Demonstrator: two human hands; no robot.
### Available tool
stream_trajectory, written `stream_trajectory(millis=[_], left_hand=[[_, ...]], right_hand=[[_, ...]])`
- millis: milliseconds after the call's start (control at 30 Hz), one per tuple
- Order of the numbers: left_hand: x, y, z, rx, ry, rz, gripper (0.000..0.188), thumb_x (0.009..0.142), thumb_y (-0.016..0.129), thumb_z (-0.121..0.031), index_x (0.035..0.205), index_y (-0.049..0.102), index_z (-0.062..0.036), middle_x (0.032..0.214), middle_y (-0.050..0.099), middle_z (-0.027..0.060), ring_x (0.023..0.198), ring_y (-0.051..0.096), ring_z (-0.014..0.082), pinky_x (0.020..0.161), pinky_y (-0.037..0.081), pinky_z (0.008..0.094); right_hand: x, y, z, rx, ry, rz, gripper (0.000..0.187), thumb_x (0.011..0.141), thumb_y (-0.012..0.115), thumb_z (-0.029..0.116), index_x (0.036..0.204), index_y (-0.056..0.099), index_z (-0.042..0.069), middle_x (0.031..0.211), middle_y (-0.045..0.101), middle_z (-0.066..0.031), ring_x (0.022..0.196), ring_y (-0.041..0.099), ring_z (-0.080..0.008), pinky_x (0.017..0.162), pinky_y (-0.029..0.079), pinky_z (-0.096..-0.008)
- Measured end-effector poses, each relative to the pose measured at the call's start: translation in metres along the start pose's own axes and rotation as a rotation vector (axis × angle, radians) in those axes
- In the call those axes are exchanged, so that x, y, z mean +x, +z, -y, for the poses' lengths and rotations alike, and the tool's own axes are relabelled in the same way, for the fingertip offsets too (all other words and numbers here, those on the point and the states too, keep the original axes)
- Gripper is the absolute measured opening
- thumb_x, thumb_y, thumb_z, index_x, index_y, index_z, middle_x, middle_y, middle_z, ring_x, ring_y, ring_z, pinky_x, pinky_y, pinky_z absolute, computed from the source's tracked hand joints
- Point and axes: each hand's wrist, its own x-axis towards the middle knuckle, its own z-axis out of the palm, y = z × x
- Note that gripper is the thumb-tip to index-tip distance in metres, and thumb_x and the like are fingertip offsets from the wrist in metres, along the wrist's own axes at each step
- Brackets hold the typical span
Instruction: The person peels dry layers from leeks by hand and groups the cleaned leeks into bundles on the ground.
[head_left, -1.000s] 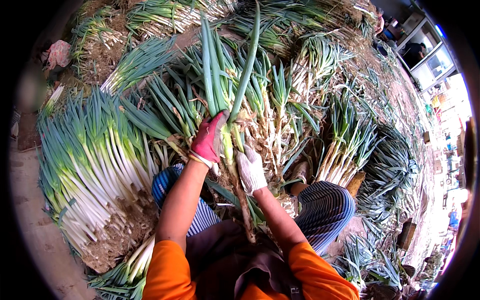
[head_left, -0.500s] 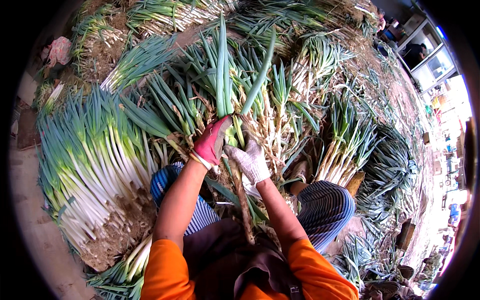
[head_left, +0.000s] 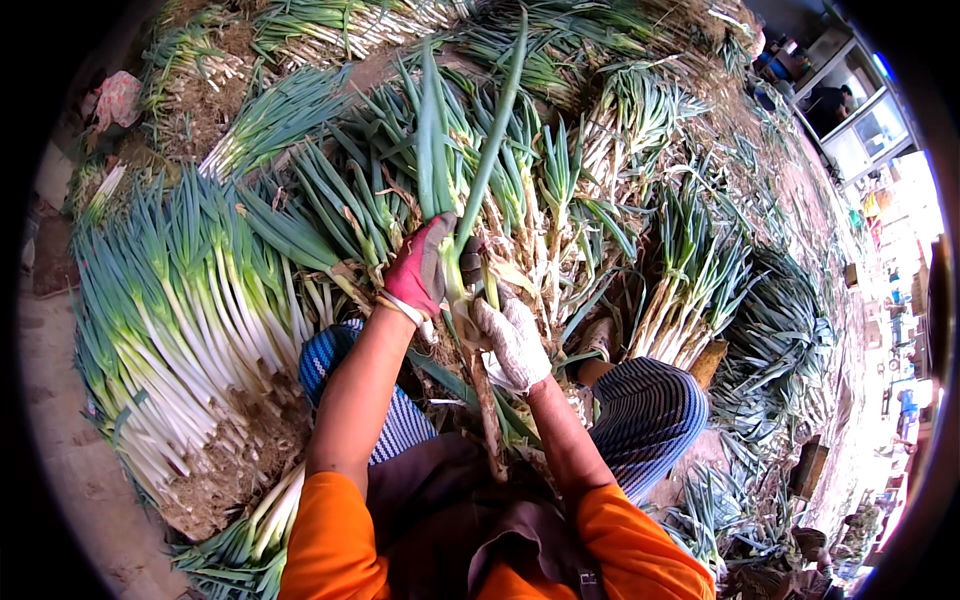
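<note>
My left hand point(head_left: 420, 268), in a red glove with a dark palm, is closed round the upper stalk of a large green onion point(head_left: 461, 300). Its long green leaves rise away from me and its brownish lower end hangs toward my lap. My right hand point(head_left: 513, 338), in a white knit glove, is closed just beside the stalk on a yellow-green outer leaf point(head_left: 491, 288). That leaf stands a little apart from the stalk. The fingertips of my right hand are partly hidden.
Left of my knees lies a broad heap of green onions with white stalks point(head_left: 215, 330) and soil-covered roots point(head_left: 230, 460). Untrimmed onions point(head_left: 560, 190) lie ahead, and another bundle point(head_left: 690, 280) is at the right. Loose dark green leaves point(head_left: 785, 330) cover the ground farther right.
My right hand has moved slightly down and to the right, drawing the yellow-green leaf away from the stalk. The onion's leaves have shifted left, and more of the stalk shows between my hands.
</note>
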Motion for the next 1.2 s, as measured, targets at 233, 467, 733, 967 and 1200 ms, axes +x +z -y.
stream_trajectory(millis=[233,467,733,967,1200], left_hand=[[-0.002,-0.013,-0.048,-0.118,0.049,-0.015,0.026,0.088,0.063,-0.037,0.099,0.057,-0.0141,0.078,0.06,0.0057,0.057,0.056,0.0154,0.049,0.048,0.0299],[-0.005,-0.025,-0.084,-0.183,0.125,0.246,0.039,0.094,0.052,-0.042,0.111,0.059,-0.0072,0.081,0.056,0.0025,0.062,0.051,0.0144,0.051,0.043,0.0294],[-0.005,-0.013,-0.066,-0.347,0.002,0.444,0.043,0.097,0.046,-0.043,0.108,0.058,-0.0042,0.08,0.055,0.0025,0.06,0.049,0.0124,0.051,0.04,0.0259],[-0.008,0.012,-0.041,-0.182,-0.092,0.309,0.041,0.097,0.045,-0.042,0.1,0.058,-0.0042,0.075,0.048,0.0017,0.057,0.042,0.0101,0.047,0.038,0.024],[-0.002,0.011,-0.037,-0.365,-0.281,0.62,0.045,0.1,0.039,-0.039,0.105,0.059,-0.0001,0.066,0.04,0.0017,0.047,0.036,0.0098,0.036,0.031,0.0229]], right_hand=[[-0.074,-0.006,0.013,-0.064,0.407,0.189,0.027,0.093,0.055,0.017,0.115,0.054,0.001,0.08,0.055,0.0006,0.068,0.052,-0.0077,0.058,0.044,-0.0213],[-0.193,-0.093,-0.065,-0.672,0.3,0.741,0.038,0.09,0.058,0.019,0.124,0.054,0.004,0.089,0.062,-0.014,0.087,0.061,-0.0168,0.081,0.049,-0.0318],[-0.096,-0.063,0.019,-0.474,0.308,0.269,0.031,0.085,0.062,0.027,0.098,0.06,-0.001,0.08,0.064,-0.0096,0.071,0.058,-0.0155,0.07,0.05,-0.0308],[-0.035,0.023,0.002,-0.303,0.166,0.165,0.039,0.088,0.058,0.038,0.101,0.059,0.001,0.071,0.06,-0.0073,0.063,0.056,-0.0142,0.058,0.046,-0.0303],[-0.046,0.022,-0.001,-0.228,0.067,0.186,0.031,0.095,0.051,0.029,0.101,0.059,0.0,0.076,0.06,-0.0071,0.068,0.054,-0.0129,0.062,0.045,-0.0299]])
